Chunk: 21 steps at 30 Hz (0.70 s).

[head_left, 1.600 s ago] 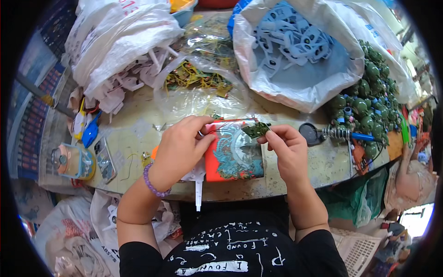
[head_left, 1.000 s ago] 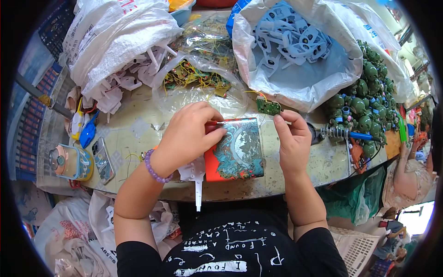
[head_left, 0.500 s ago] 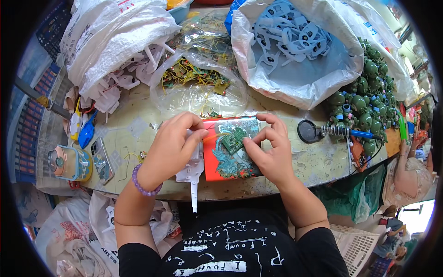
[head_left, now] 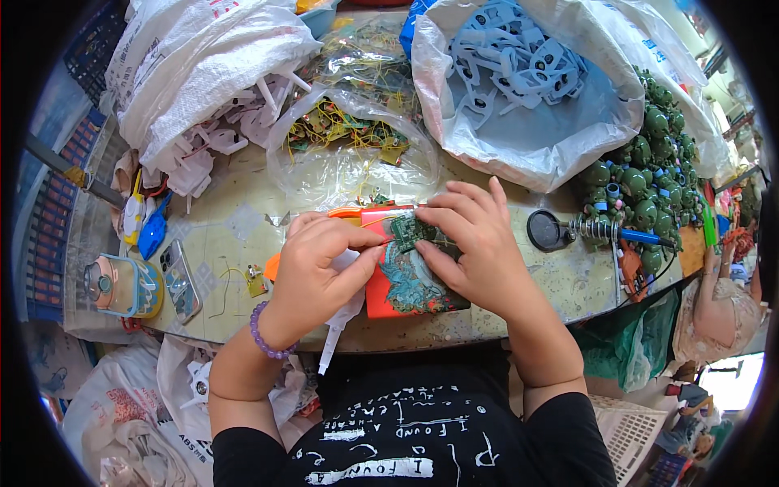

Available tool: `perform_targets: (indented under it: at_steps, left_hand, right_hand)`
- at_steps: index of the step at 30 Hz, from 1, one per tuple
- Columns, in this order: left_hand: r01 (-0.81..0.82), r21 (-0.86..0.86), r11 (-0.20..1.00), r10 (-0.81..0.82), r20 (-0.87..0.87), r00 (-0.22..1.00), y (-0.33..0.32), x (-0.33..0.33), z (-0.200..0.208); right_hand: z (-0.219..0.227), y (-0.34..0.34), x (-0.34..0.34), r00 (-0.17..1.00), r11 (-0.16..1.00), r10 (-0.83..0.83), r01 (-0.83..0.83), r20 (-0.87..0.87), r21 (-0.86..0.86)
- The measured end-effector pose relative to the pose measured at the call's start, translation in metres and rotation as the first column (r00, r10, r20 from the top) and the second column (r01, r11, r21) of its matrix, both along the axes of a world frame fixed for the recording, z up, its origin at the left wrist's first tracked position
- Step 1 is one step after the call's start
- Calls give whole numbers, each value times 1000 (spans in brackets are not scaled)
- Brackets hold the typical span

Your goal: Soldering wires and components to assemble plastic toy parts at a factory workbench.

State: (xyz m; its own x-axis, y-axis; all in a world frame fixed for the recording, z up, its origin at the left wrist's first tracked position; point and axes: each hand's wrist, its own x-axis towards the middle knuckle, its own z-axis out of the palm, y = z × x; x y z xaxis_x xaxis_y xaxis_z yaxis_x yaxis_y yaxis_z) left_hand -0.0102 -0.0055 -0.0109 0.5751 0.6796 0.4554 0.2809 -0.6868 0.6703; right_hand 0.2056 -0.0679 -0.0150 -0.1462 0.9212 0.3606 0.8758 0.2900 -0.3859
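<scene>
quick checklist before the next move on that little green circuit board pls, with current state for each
1. Green circuit board lies on the orange pad: ok.
2. Right hand steadies the board, fingers on its edge: ok.
3. Left hand pinches something thin at the board's left edge; what it is: cannot tell.
4. White plastic part under the left hand hangs over the table edge: not ok.
5. Soldering iron sits in its coil stand, right of the hands: ok.
6. Phone lies apart from the work: ok.
</scene>
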Motion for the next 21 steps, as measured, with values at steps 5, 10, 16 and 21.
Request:
perform_targets:
  at_steps: [5,10,16,21]
  left_hand:
    - [-4,56,998,8,-74,997,-4,2,0]
    - [-5,74,997,10,-79,997,-7,4,1]
    - [-27,72,997,31,-55,998,-8,4,-4]
    - [-10,55,998,12,-44,999,-6,6,-6]
  right_hand:
    - [9,-6,-5,1000,971,19,-14,-15,237]
    - [6,2,-6,957,956,223,-177,-188,234]
    - [5,-8,-9,951,954,253,-215,-177,211]
    - [-3,-41,6,949,962,170,-102,-265,254]
